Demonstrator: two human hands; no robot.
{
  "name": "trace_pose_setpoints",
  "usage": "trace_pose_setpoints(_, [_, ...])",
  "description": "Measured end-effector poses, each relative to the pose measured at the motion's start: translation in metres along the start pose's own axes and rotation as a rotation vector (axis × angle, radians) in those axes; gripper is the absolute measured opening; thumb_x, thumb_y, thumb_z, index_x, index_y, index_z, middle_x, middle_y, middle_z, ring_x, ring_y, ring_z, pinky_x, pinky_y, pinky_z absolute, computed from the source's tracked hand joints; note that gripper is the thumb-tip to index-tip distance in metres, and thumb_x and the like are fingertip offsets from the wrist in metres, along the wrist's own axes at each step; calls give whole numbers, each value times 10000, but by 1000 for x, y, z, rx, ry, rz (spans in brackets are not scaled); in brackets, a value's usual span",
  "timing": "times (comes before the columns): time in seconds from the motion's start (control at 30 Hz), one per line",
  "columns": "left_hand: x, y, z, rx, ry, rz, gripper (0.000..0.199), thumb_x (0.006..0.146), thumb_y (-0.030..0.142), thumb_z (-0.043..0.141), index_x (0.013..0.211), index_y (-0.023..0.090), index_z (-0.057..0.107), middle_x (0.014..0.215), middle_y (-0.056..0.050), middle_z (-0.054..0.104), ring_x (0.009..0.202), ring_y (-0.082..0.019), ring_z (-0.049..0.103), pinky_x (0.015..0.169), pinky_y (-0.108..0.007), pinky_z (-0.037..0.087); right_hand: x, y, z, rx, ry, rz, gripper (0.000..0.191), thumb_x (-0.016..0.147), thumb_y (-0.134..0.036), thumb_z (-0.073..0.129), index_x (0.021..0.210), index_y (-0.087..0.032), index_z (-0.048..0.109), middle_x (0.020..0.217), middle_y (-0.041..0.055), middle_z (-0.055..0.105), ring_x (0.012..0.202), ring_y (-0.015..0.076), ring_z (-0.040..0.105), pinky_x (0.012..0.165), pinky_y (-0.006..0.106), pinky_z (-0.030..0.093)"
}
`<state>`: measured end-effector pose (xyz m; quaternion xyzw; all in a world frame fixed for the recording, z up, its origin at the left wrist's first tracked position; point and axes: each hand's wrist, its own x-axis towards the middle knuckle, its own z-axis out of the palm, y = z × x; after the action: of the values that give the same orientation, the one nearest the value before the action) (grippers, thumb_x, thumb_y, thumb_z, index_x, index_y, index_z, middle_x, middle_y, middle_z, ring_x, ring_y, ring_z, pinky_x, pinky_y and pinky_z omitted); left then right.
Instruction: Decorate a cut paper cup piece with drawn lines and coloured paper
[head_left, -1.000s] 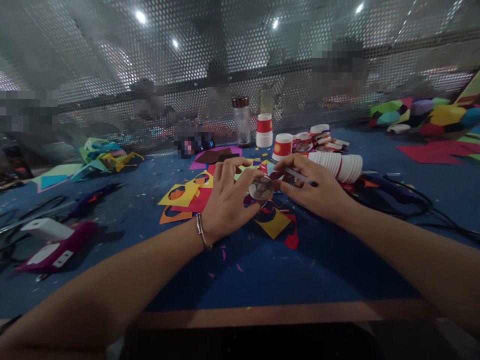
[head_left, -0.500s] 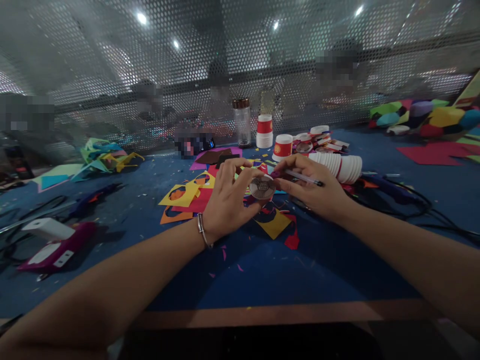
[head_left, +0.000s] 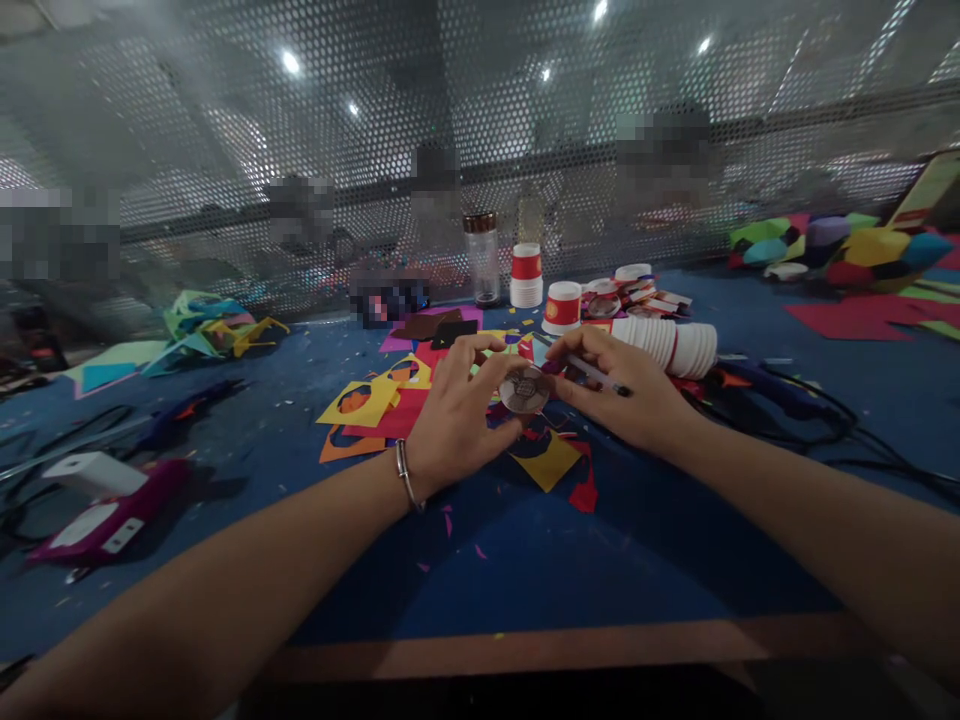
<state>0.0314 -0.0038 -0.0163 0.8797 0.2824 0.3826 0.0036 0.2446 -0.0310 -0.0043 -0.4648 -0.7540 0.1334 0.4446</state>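
Table point(head_left: 480, 590) — disc point(head_left: 524, 391) in left hand point(head_left: 459, 418)

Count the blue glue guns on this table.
2: one blue glue gun lies left of the left hand, another glue gun right of the right hand; more may be hidden.

No words or numbers are clear enough to read. At two o'clock from the middle of the view, a red and white cup point(head_left: 564, 306) has a round gold mark point(head_left: 554, 309), too small to make out.
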Motion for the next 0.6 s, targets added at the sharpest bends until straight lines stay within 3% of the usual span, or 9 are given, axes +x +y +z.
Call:
trace_pose_setpoints(0.13, [2, -1, 1, -48, -30, -41, 412, 800, 217, 722, 1184, 192, 575, 1208, -103, 524, 1205, -268, 498, 1027, -454, 463, 0, -4, -4, -157, -7, -83, 174, 857, -335, 614, 978, -213, 585, 878, 51, 670, 735, 195, 608, 693, 354, 481])
trace_pose_setpoints(0.3, [4, -5, 4, -175, -68, -160, 357, 787, 243, 749, 1106, 198, 596, 1124, -77, 584, 1082, -228, 542, 941, -399, 501, -1, -6, -4, -258, -7, -223, 121, 891, -283, 571, 992, -225, 603, 961, 86, 685, 896, 248, 642, 804, 396, 497])
trace_pose_setpoints(0.5, [4, -10, 4, -193, -52, -202, 390, 744, 257, 747, 1106, 204, 610, 1131, -84, 561, 1169, -264, 492, 1031, -479, 461, -3, -4, -1, -338, -160, -341, 147, 935, -239, 523, 1004, -202, 648, 977, 104, 690, 934, 248, 641, 823, 393, 506])
trace_pose_setpoints(0.6, [4, -12, 5, -263, -84, -203, 294, 759, 251, 704, 1038, 213, 620, 1118, -83, 548, 1140, -255, 523, 957, -439, 514, -4, -1, 0, -374, -231, -378, 193, 970, -234, 485, 999, -181, 668, 960, 104, 681, 924, 239, 638, 803, 376, 505])
